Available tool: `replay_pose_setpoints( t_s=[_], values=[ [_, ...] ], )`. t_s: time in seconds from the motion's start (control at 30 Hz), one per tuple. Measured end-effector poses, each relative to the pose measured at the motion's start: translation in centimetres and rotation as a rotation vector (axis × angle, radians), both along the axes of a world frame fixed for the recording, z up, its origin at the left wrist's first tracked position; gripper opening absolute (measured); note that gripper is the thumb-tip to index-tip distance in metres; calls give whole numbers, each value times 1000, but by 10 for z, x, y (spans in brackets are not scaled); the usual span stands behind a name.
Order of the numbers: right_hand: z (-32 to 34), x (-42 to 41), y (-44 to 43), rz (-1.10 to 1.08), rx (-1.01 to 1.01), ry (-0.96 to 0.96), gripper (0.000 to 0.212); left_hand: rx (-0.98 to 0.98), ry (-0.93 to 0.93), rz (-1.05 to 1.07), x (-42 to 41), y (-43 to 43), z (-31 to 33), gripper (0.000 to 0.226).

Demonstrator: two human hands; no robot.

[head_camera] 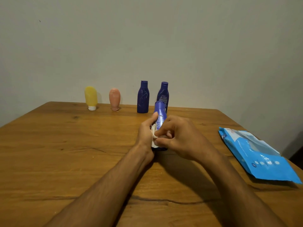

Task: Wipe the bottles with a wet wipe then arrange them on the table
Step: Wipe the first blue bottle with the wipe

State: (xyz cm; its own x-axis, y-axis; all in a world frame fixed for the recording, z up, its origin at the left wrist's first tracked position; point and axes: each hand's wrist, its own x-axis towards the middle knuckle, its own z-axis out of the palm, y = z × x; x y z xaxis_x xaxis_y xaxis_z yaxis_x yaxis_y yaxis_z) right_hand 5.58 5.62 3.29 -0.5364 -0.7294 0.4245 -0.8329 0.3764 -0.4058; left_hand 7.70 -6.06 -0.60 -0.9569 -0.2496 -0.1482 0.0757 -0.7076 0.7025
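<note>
A blue bottle (160,114) is held tilted away from me at the middle of the wooden table (65,145). My left hand (146,132) grips its lower body with a white wet wipe (154,136) pressed against it. My right hand (177,138) pinches the wipe against the bottle from the right. Along the far edge stand a yellow bottle (91,97) and a pink bottle (114,99), both cap down, then two dark blue bottles (143,97) (163,94) upright. The held bottle hides part of the right one.
A blue pack of wet wipes (257,154) lies flat near the table's right edge. A plain wall (147,38) rises just behind the row of bottles. A dark object (296,151) shows beyond the table's right side.
</note>
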Motion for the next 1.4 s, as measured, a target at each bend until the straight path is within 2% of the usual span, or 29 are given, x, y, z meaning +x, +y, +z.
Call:
replay_pose_setpoints(
  t_s=[0.1, 0.17, 0.27, 0.33, 0.4, 0.5, 0.6, 0.67, 0.8, 0.93, 1.07, 1.2, 1.27, 1.4],
  values=[
    [4, -11, 9, 31, -93, -198, 17, -15, -8, -7, -1, -1, 0, 55],
    [4, -16, 12, 22, -204, -282, 16, -45, -24, 16, 0, -1, 0, 46],
    [-3, -21, 9, -72, -431, -305, 15, -101, -42, 36, 1, 2, 3, 41],
    [-6, -20, 6, -115, -513, -283, 16, -126, -55, 55, 3, 3, 5, 40],
    [-4, -19, 7, -79, -469, -301, 16, -109, -54, 49, 4, 3, 7, 37],
    [2, -16, 10, 32, -296, -365, 17, -80, -37, 17, 6, -1, 7, 33],
    [3, -17, 11, 12, -411, -376, 15, -128, -33, -9, 7, -2, 8, 35],
    [2, -18, 11, -49, -534, -360, 16, -176, -34, -30, 8, 1, 10, 36],
    [2, -20, 12, -132, -639, -319, 15, -260, -25, -74, 10, 3, 9, 37],
    [4, -25, 15, -239, -749, -245, 13, -371, -23, -159, 11, 6, 6, 51],
    [0, -27, 14, -315, -745, -95, 20, -512, 57, -106, 8, 8, 3, 51],
    [-5, -29, 10, -247, -639, 52, 19, -704, 114, -22, 3, 3, -2, 38],
    [-6, -32, 12, -276, -655, 99, 19, -844, 115, 24, 0, 2, -2, 28],
    [-8, -35, 13, -284, -652, 93, 19, -1137, 125, 140, -5, 6, -6, 37]
  ],
)
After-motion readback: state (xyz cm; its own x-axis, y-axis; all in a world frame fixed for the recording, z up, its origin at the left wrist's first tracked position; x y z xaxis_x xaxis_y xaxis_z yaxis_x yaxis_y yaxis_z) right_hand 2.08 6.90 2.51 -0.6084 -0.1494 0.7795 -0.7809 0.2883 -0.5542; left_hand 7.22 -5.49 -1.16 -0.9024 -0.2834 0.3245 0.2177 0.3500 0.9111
